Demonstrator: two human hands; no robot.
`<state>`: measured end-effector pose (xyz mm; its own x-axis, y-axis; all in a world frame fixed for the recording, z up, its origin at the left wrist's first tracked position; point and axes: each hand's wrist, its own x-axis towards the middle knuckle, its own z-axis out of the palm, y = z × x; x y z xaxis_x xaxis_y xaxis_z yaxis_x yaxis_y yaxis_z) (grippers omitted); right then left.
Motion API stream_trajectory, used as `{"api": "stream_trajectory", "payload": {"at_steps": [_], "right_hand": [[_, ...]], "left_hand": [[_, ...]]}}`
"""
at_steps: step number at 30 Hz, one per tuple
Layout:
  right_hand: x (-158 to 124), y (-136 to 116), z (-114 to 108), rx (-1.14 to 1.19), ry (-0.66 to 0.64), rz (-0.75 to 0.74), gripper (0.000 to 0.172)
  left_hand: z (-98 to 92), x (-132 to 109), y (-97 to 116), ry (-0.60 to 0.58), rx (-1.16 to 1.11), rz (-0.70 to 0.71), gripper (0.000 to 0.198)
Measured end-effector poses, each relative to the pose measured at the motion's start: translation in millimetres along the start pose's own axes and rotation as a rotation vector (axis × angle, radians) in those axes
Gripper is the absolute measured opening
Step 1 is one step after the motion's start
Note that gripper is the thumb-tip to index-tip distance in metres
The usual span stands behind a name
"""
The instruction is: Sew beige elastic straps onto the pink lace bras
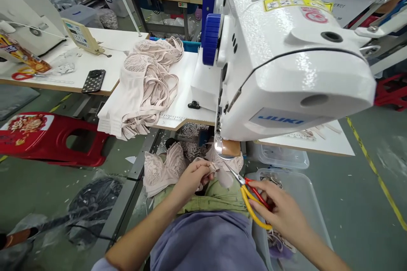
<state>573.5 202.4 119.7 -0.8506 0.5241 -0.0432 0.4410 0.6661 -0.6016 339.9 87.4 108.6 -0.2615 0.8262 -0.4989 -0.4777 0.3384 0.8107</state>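
Observation:
Below the sewing machine's needle end, my left hand [201, 172] pinches a strap end of a pale pink lace bra [165, 169]. The bra's cups hang over my lap on both sides of that hand. My right hand [273, 203] has its fingers in the handles of scissors [246, 190] with one yellow and one red handle. Their blades point up and left, slightly apart, close to the pale fabric just right of my left hand. Whether the blades touch the fabric I cannot tell.
A white JUKI sewing machine [286, 63] looms above my hands. Stacked bras [143, 84] lie on the table to its left. A clear plastic bin [313, 203] holding scraps stands at the lower right. A red stool [57, 139] and a phone [94, 81] are on the left.

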Motion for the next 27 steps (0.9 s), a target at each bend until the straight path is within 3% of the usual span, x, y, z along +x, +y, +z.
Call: {"api": "stream_trajectory", "payload": {"at_steps": [4, 11, 21, 27], "right_hand": [[5, -14, 0, 0.066, 0.018, -0.023, 0.035], [26, -29, 10, 0.111, -0.038, -0.011, 0.038], [38, -20, 14, 0.159, -0.108, 0.041, 0.033], [11, 9, 9, 0.062, -0.084, 0.047, 0.032]], "left_hand": [[-2.5, 1, -2, 0.028, -0.038, 0.013, 0.042], [-3.7, 4, -7, 0.102, 0.041, 0.087, 0.043], [-4.9, 2, -6, 0.136, 0.167, 0.155, 0.035], [0.6, 0, -17, 0.191, 0.047, 0.183, 0.039]]}}
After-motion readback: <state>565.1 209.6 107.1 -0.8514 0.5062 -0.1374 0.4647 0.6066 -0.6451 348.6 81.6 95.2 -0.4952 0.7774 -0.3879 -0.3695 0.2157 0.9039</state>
